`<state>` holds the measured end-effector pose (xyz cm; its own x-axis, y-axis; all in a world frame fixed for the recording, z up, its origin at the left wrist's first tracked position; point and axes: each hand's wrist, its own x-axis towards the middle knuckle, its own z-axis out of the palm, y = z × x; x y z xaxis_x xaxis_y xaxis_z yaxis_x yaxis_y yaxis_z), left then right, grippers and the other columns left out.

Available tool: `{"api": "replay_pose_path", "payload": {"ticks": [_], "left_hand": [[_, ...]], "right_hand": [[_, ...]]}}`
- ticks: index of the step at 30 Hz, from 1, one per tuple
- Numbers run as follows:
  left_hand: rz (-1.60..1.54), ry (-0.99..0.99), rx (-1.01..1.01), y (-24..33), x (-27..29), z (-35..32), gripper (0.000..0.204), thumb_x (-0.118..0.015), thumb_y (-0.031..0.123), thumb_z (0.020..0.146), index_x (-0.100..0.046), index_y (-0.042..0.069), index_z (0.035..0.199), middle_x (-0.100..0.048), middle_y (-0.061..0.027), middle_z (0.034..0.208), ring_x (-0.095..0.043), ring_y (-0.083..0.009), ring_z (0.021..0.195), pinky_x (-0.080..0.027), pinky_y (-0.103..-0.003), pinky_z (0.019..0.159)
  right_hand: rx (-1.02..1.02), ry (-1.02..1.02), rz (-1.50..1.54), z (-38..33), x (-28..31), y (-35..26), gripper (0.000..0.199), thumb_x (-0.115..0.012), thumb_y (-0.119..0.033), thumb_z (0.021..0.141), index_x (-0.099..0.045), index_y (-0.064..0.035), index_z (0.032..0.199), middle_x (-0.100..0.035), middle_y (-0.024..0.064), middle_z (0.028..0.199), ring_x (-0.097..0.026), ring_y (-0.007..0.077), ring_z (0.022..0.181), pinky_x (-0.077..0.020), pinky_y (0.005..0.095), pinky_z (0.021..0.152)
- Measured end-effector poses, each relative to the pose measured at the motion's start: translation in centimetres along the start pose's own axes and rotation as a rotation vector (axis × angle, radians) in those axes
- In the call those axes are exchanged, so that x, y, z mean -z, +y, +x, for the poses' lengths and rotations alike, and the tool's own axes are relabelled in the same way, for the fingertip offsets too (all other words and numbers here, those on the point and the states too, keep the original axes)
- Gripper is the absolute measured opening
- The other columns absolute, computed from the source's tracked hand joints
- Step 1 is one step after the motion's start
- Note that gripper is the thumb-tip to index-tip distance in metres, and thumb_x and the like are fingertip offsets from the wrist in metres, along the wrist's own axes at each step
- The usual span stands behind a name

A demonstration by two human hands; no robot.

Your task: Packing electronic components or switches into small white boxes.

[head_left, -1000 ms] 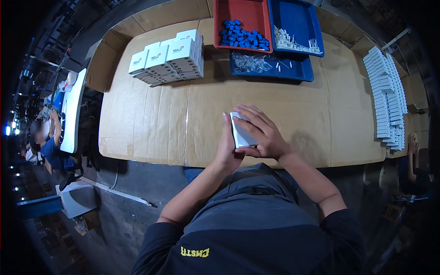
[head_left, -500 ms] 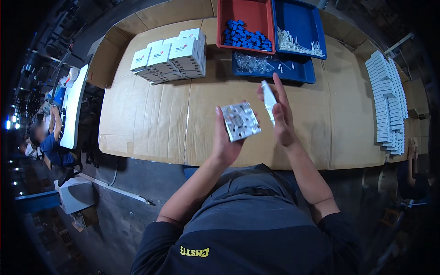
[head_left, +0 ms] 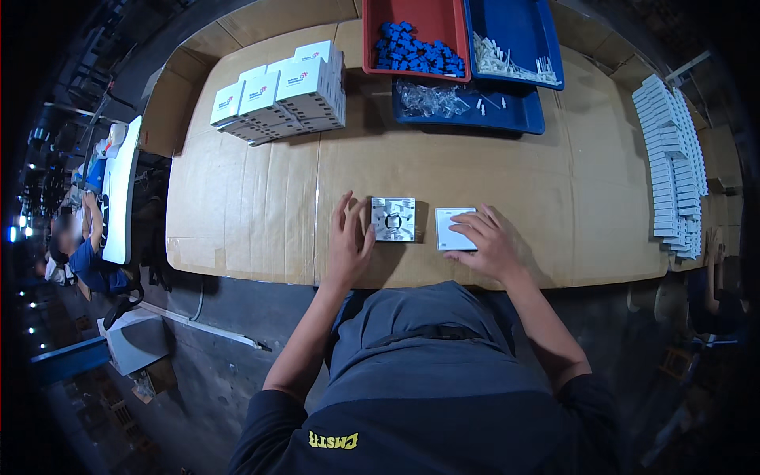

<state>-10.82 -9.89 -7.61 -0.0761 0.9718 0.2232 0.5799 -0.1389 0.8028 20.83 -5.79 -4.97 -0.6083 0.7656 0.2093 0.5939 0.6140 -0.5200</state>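
Two square white plastic parts lie side by side on the cardboard-covered table in front of me. The left one is a box base (head_left: 393, 220), its moulded inside with a round centre facing up. My left hand (head_left: 347, 244) is at its left edge, fingers apart, the thumb at or very near the side. The right one is a smooth flat cover (head_left: 454, 229), plain face up. Over its right part lies my right hand (head_left: 489, 241), fingers spread on its face and the thumb by the near edge.
Stacked white boxes (head_left: 277, 95) stand at the far left. At the back are a red tray (head_left: 372, 39) of blue pieces and blue trays (head_left: 507, 119) with white and clear parts. White pieces (head_left: 673, 166) are piled at the right edge. A person (head_left: 95, 245) works at the far left.
The base and the cover, held up in my hands before, now lie flat on the table. Both hands have come down and spread their fingers; the left hand has shifted left.
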Motion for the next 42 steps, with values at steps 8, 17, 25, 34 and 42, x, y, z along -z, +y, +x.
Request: {"api": "replay_pose_path", "payload": {"ticks": [8,17,25,34,42], "left_hand": [[0.460,-0.441,-0.244,2.3,-1.2,-1.6,0.055,-0.056,0.039,0.103,-0.048,0.016,0.153,-0.035,-0.0149,0.164,-0.022,-0.0368,0.156,-0.014,-0.058,0.126],[0.402,-0.347,-0.223,2.2,-5.1,5.3,0.054,-0.059,0.041,0.102,-0.050,0.013,0.147,-0.039,-0.0122,0.160,-0.023,-0.0359,0.156,-0.015,-0.056,0.127],[0.301,-0.295,-0.238,1.6,-5.3,5.2,0.063,-0.065,0.042,0.097,-0.048,0.011,0.149,-0.040,-0.0132,0.160,-0.025,-0.0366,0.155,-0.014,-0.055,0.127],[0.196,-0.166,-0.274,1.3,-5.6,5.0,0.068,-0.071,0.041,0.092,-0.049,0.008,0.148,-0.044,-0.0159,0.155,-0.034,-0.0391,0.150,-0.025,-0.055,0.125],[0.175,-0.114,-0.270,1.5,-5.4,5.0,0.060,-0.073,0.037,0.092,-0.054,0.007,0.141,-0.050,-0.0150,0.149,-0.039,-0.0400,0.145,-0.035,-0.051,0.119]], "right_hand": [[-0.162,0.054,-0.071,-2.3,-2.3,-0.6,0.031,-0.069,-0.025,0.096,-0.070,-0.0075,0.121,-0.062,0.0062,0.140,-0.052,0.0277,0.139,-0.0288,0.0572,0.122],[-0.236,0.211,-0.105,3.9,-1.5,5.4,0.021,-0.068,-0.012,0.092,-0.071,-0.0083,0.113,-0.065,0.0050,0.134,-0.053,0.0238,0.135,-0.0343,0.0549,0.118],[-0.205,0.308,-0.123,10.1,3.8,6.3,0.014,-0.068,-0.010,0.091,-0.073,-0.0078,0.104,-0.068,0.0048,0.116,-0.065,0.0296,0.108,-0.0467,0.0453,0.103],[-0.173,-0.160,-0.190,22.5,7.8,15.4,0.025,-0.079,-0.011,0.083,-0.071,-0.0119,0.107,-0.056,0.0085,0.119,-0.060,0.0299,0.118,-0.0512,0.0431,0.098],[-0.140,-0.011,-0.097,21.3,6.4,16.1,0.021,-0.081,-0.017,0.082,-0.077,-0.0098,0.101,-0.059,0.0085,0.105,-0.063,0.0282,0.102,-0.0526,0.0399,0.088]]}}
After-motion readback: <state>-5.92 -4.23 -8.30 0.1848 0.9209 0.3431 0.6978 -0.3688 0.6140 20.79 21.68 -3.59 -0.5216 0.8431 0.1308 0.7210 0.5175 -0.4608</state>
